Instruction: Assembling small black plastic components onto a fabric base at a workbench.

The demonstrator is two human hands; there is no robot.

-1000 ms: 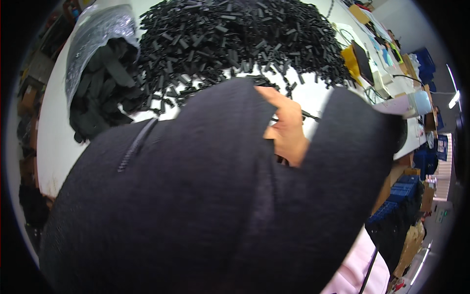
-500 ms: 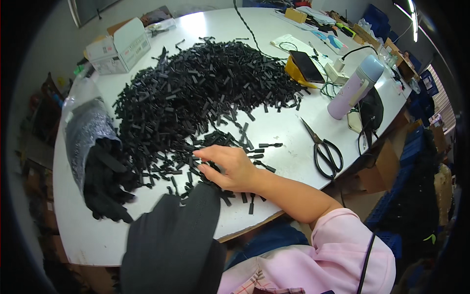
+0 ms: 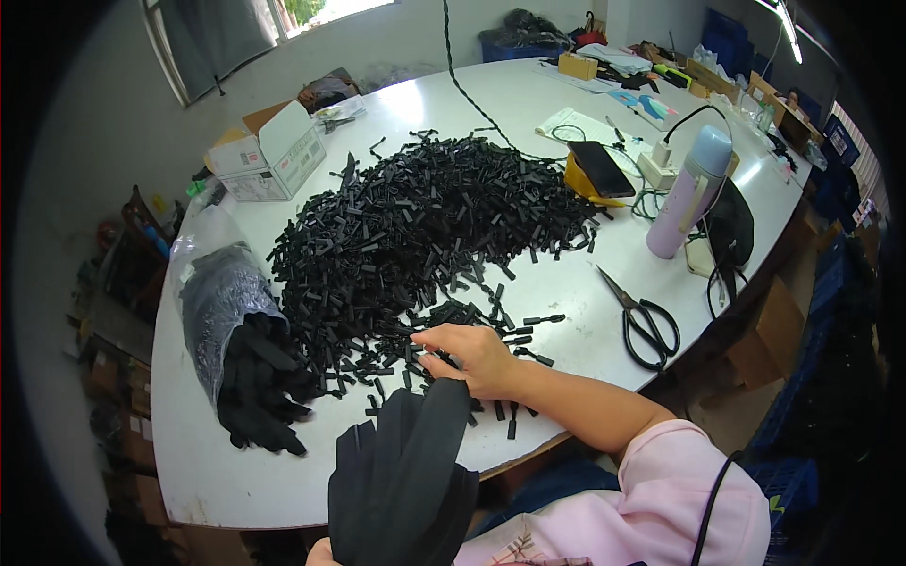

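Bare right hand [image 3: 477,360] at the near edge of a broad heap of small, flat, black tabs with narrow ends [image 3: 425,212]

On a large white table with a curved edge [image 3: 245,486], the heap spreads across the middle, with loose tabs scattered along its near side. The right hand reaches in from the near right, thumb and forefinger curved toward each other among these tabs; whether a tab is pinched between them cannot be told. Just nearer, a bundle of wide, flat, black fabric-like strips [image 3: 406,476] fans upward, its far end right beside that hand. Only a sliver of the bare left hand [image 3: 322,554] shows at the near edge, beside the bundle; its grip cannot be told.

Left of the heap, a clear, crinkled plastic bag [image 3: 226,292] lies with more black strips [image 3: 264,387] spilling out toward the near side. To the right are black-handled metal scissors [image 3: 646,325], lying open, and, farther off, a lavender bottle with a pale blue lid [image 3: 681,203], standing upright. A dark, flat phone [image 3: 602,168] leans on a yellow stand [image 3: 583,182]. At the far left sits an open white cardboard box [image 3: 269,165].
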